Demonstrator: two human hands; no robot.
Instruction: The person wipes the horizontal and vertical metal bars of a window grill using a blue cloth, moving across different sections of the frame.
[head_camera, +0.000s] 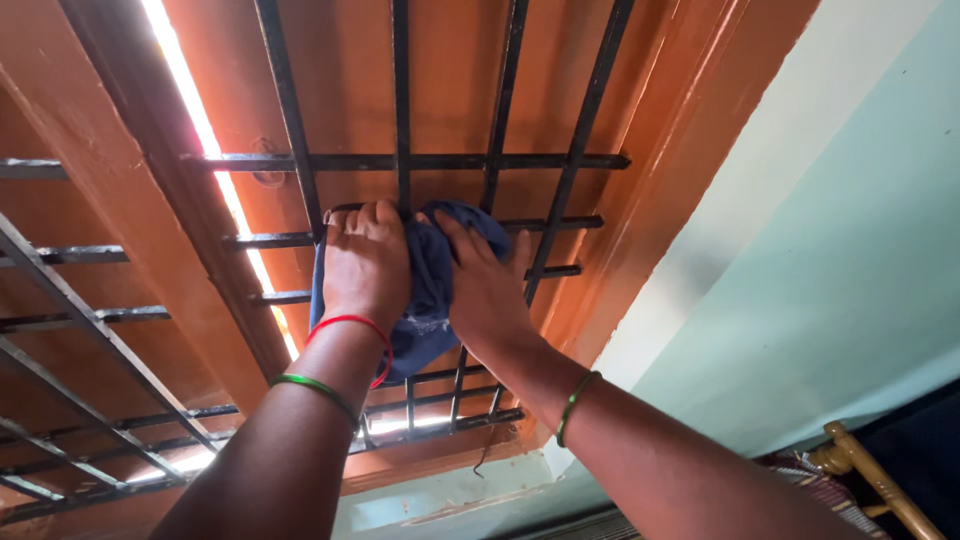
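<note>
Blue cloth (432, 290) – part hidden by left hand (365, 262), right hand (487, 290).

Two hands at the window: left hand (365, 262), right hand (487, 285). One blue cloth (428, 290) between them.

One black window grille (400, 161) in front, with five upright bars counted and at least five crossbars visible; lower ones partly hidden behind the arms. A second grille panel (70, 300) showed at the left, bars not countable.

Two green bangles, one per wrist: (315, 388) and (575, 405). One red thread (350, 322) on the left wrist.

One wooden chair (875, 480), only partly seen, at lower right.
</note>
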